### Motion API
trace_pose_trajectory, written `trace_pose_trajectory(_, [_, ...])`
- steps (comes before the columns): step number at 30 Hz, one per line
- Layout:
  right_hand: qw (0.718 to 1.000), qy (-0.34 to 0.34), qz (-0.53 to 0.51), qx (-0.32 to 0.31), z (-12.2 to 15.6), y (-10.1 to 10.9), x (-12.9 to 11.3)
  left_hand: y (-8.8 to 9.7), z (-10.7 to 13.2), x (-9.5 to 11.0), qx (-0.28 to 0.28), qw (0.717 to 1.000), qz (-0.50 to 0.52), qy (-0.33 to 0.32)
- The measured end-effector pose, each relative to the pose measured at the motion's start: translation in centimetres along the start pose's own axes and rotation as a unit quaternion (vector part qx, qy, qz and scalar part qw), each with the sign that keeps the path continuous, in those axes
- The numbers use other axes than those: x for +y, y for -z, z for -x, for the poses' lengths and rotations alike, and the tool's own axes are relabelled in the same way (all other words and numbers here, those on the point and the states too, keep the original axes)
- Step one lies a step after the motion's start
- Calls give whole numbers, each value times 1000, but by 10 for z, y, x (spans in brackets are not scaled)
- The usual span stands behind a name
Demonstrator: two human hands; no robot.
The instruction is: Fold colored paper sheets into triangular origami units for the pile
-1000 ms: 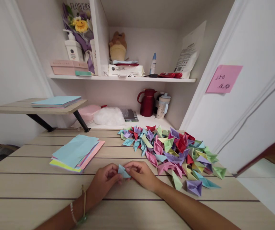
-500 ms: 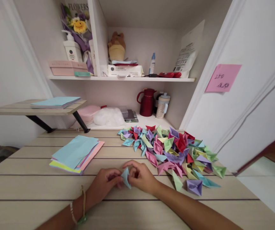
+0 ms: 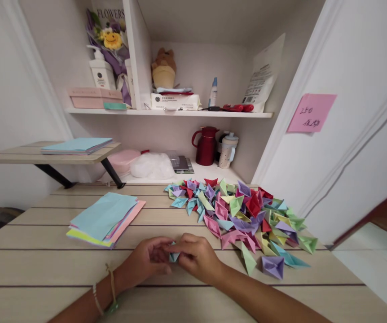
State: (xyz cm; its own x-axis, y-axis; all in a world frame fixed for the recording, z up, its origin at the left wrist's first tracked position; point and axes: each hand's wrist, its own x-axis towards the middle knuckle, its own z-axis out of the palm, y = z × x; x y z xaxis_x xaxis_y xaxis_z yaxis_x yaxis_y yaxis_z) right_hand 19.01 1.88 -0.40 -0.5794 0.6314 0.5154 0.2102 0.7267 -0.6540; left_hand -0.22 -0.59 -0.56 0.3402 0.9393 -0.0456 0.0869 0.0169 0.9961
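Observation:
A small light-blue piece of folded paper [image 3: 173, 257] is between my two hands above the desk, mostly hidden by the fingers. My right hand [image 3: 200, 259] is closed, pinching its right side between thumb and fingers. On the other side, my left hand [image 3: 142, 262] curls its fingers around the paper's far edge, with the thumb a little apart below. Off to the right lies a heap of folded paper boats [image 3: 235, 206] in pink, purple, green, red, yellow and blue. A purple boat [image 3: 273, 267] rests at the heap's near edge.
On the left of the desk [image 3: 45, 264] lies a loose stack of coloured paper sheets [image 3: 104, 215], blue on top. A raised wooden stand [image 3: 18, 151] bears another paper stack [image 3: 77, 146]. Behind are a red jug [image 3: 206, 146] and a tumbler [image 3: 227, 151].
The blue paper has turned and now shows less between my fingers. My left thumb has come away from it, and my right fingers have closed over its top.

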Motion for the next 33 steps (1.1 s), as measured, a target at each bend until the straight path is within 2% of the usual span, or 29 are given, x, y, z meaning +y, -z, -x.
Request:
trace_pose_trajectory(5, [998,-36,-47,-11,-2,-1,1,-4,-1,3,58,998,12,-37])
trace_pose_trajectory(9, [993,-58,-107,-1,-6,0,4,-2,0,7,76,993,65,-61])
trace_pose_trajectory(15, [987,-84,-139,10,-9,5,4,-2,0,8,98,990,74,-66])
trace_pose_trajectory(20, [980,-107,-164,23,-10,5,6,-3,2,9,88,993,6,-73])
trace_pose_trajectory(26, [968,-118,-223,13,-10,1,8,-2,2,11,110,987,-65,-97])
trace_pose_trajectory(30, [968,-121,-222,11,-10,1,9,-4,3,15,96,989,-81,-79])
trace_pose_trajectory(33, [969,-128,-212,18,-10,1,8,-7,5,18,94,982,-134,-90])
